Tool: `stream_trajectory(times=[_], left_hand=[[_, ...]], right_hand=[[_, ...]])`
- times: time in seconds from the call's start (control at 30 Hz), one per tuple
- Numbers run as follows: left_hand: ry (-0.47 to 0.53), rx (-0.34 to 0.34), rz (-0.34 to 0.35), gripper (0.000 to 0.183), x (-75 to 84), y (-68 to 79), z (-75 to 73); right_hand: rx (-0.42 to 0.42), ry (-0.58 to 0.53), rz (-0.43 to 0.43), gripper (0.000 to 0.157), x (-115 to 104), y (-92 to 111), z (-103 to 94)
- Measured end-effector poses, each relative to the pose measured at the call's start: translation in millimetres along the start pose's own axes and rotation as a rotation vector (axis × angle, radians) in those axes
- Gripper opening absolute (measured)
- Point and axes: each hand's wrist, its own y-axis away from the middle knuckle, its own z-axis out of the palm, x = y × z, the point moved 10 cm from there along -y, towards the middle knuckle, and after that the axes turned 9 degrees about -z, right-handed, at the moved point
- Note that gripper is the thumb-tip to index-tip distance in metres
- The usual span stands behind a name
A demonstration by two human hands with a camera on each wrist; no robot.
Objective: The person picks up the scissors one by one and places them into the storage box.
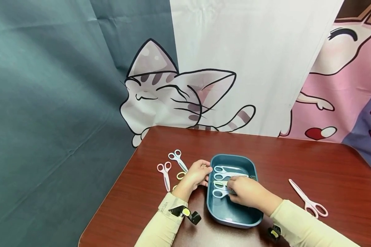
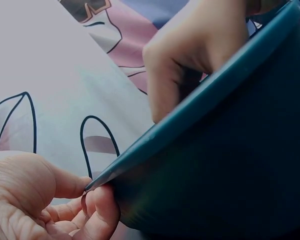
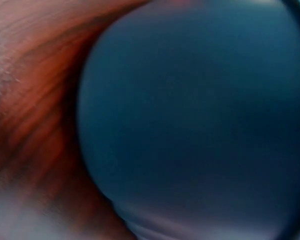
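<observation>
A deep teal plastic bin (image 1: 232, 219) stands on the table, several light-blue scissors (image 1: 220, 177) lying side by side in it with handles to the left. My left hand (image 1: 198, 175) pinches the bin's left rim; in the left wrist view its thumb (image 2: 72, 185) is on the rim and its fingers are below. My right hand (image 1: 247, 192) reaches inside, its bent fingertips gripping the lower light-blue scissors (image 1: 217, 194) over their blades. In the left wrist view the right hand (image 2: 197, 45) points down past the rim, fingertips hidden. The right wrist view shows the bin's blurred teal surface (image 3: 190, 110).
Left of the bin lie pink scissors (image 1: 166, 180), light-blue scissors (image 1: 180, 162) and a yellow handle loop (image 1: 178, 174) partly behind the left arm. Other pink scissors (image 1: 303, 197) lie to the right. A printed cat curtain (image 1: 216, 99) hangs behind the brown table (image 1: 126, 202).
</observation>
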Motion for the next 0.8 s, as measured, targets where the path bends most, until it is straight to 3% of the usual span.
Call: stream_trajectory(times=[0.5,0.8], left_hand=[[-0.003,-0.002,-0.002,0.029,-3.2,-0.6,2.2],[0.002,0.001,0.000,0.028,-1.1,-1.4,-0.4]], right_hand=[[-0.082,0.032,0.051,0.021,1.9,3.9,20.4],[-0.053,0.062,0.073,0.019,4.2,2.9,18.5]])
